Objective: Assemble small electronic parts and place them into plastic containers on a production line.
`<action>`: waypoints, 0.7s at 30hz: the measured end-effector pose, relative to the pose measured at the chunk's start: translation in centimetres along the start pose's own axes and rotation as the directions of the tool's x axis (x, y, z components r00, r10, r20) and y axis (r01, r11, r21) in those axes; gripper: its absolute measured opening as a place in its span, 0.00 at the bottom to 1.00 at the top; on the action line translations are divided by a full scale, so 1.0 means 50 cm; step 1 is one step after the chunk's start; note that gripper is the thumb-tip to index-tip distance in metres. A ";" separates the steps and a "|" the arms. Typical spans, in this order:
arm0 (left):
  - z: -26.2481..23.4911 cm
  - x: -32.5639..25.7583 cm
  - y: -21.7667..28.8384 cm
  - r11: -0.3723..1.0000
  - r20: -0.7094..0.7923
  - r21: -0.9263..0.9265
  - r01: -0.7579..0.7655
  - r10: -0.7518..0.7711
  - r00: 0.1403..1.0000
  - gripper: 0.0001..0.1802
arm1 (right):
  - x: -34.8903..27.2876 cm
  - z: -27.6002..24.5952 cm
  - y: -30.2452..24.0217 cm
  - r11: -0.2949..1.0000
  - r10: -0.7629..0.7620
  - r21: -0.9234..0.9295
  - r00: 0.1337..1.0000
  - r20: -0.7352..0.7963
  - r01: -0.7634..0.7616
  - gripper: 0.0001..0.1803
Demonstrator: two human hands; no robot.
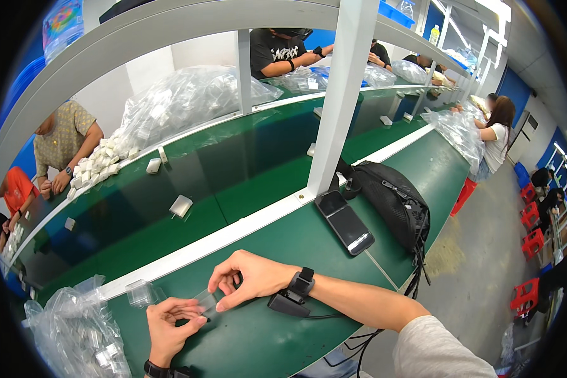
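Note:
A small clear plastic box [205, 302] is held between my two hands above the green tabletop. My left hand [170, 324] pinches its left side with thumb and fingers. My right hand [251, 277] comes from the right, its fingertips closed on the other side. Whether the box is one piece or two fitted parts, I cannot tell. Just beyond my left hand lies another clear plastic box [141, 293]. To the left of that hand slumps a clear plastic bag [75, 331] with several small boxes inside. Black straps circle both my wrists.
A smartphone [344, 222] and a black bag [394, 201] lie to the right, near a white post [340, 94]. Beyond the white rail, a green conveyor [233, 195] carries scattered white boxes [181, 206]. Co-workers sit across it, by a large bag of boxes [183, 101].

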State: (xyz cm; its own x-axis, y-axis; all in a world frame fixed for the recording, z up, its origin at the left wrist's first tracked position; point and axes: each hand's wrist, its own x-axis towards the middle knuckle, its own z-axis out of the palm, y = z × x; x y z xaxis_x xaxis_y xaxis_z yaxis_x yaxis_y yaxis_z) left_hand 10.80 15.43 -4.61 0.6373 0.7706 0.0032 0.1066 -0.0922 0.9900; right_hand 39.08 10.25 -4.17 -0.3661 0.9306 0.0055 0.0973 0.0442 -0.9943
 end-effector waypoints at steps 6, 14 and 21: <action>0.007 -0.002 0.012 0.999 -0.062 -0.032 0.024 -0.026 0.998 0.19 | 0.004 0.005 0.001 1.000 -0.005 -0.010 1.000 -0.008 0.005 0.22; 0.017 0.002 0.012 1.000 -0.058 -0.011 0.004 -0.005 0.998 0.20 | -0.001 0.011 -0.004 0.998 0.003 -0.055 0.999 -0.043 -0.005 0.20; 0.031 0.001 0.022 0.999 -0.072 0.029 0.028 -0.025 0.997 0.20 | 0.005 0.022 -0.006 0.995 -0.042 -0.093 0.993 -0.110 0.032 0.24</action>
State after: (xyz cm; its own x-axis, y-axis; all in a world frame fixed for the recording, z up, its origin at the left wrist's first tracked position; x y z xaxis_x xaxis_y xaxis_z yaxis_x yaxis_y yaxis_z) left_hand 12.12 14.40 -3.73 0.5780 0.8159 -0.0119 0.1464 -0.0893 0.9852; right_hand 37.93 10.06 -3.96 -0.2659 0.9622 0.0590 0.1714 0.1074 -0.9793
